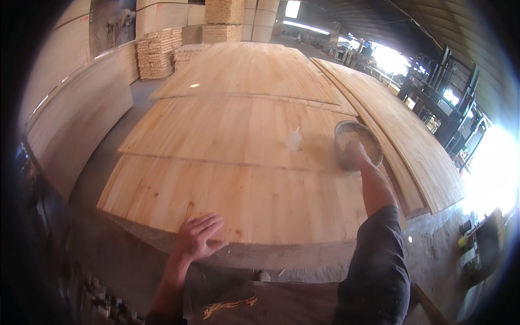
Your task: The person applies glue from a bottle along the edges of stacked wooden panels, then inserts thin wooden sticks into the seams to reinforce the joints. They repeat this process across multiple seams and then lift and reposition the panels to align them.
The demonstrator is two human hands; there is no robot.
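Note:
In front of me lie wide, pale jointed wood panels (238, 130), laid in overlapping rows. My left hand (201, 236) rests on the near edge of the closest panel, its fingers stretched out and holding nothing. Reaching forward, my right hand (356, 151) dips into a round, dark-rimmed tub (377, 154) of tan, powdery or pasty stuff. The fingers inside are hidden, so whether they grip anything does not show. Left of the tub, a small whitish squeeze bottle (294, 140) with a pointed tip stands on the middle panel.
More long boards (401, 124) are stacked along the right. A large sheet (81, 119) stands on edge at left, near bundled wood strips (157, 53). Beyond the right stack is a forklift (447, 103). Low at right sits dark equipment with yellow parts (476, 244).

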